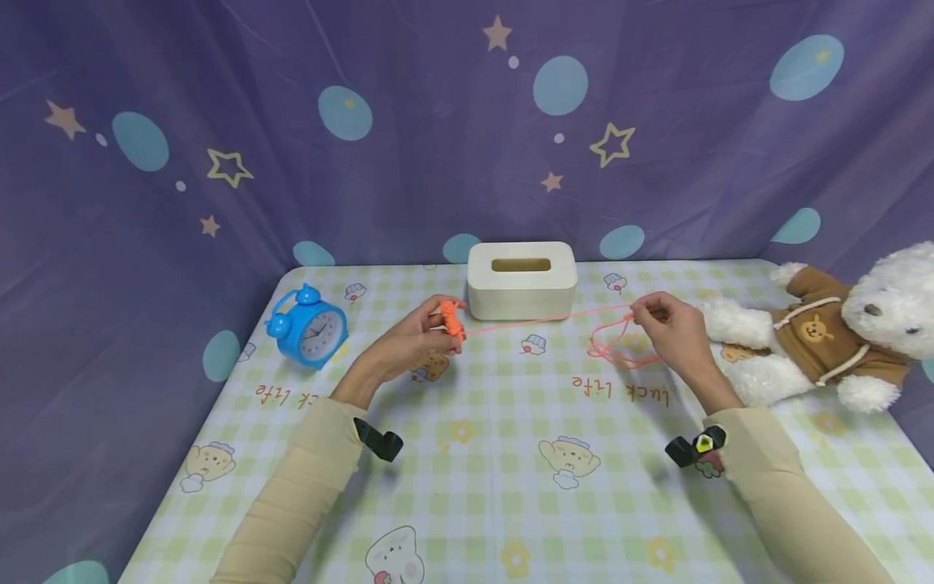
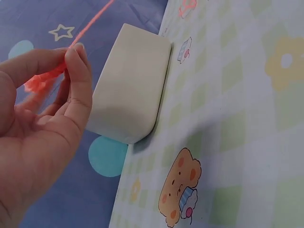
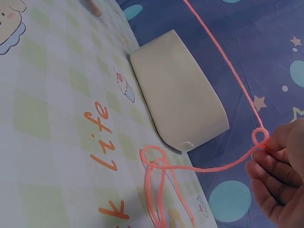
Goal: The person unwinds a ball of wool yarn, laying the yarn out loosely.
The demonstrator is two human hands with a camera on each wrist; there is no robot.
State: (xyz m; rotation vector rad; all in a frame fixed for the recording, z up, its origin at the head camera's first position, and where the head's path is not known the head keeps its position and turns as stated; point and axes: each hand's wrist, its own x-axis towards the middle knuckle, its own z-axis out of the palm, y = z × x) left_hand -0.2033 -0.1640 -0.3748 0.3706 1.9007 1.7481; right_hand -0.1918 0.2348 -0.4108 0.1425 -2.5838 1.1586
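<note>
My left hand (image 1: 417, 339) grips a small wound bundle of orange yarn (image 1: 452, 319) between thumb and fingers, above the table's left middle. From it a strand (image 1: 543, 321) runs nearly taut to my right hand (image 1: 674, 324), which pinches the yarn between thumb and fingertips. Below the right fingertips, loose loops of yarn (image 3: 156, 161) hang down towards the tablecloth. A small loop (image 3: 259, 136) stands at the pinch in the right wrist view. In the left wrist view the bundle (image 2: 45, 80) is partly hidden behind the fingers.
A white tissue box (image 1: 521, 294) stands at the back, behind the strand. To the left is a blue alarm clock (image 1: 310, 326); a white teddy bear (image 1: 817, 332) in a brown hoodie lies at the right. A checked cloth (image 1: 481, 487) covers the table, with a purple curtain (image 1: 438, 162) behind.
</note>
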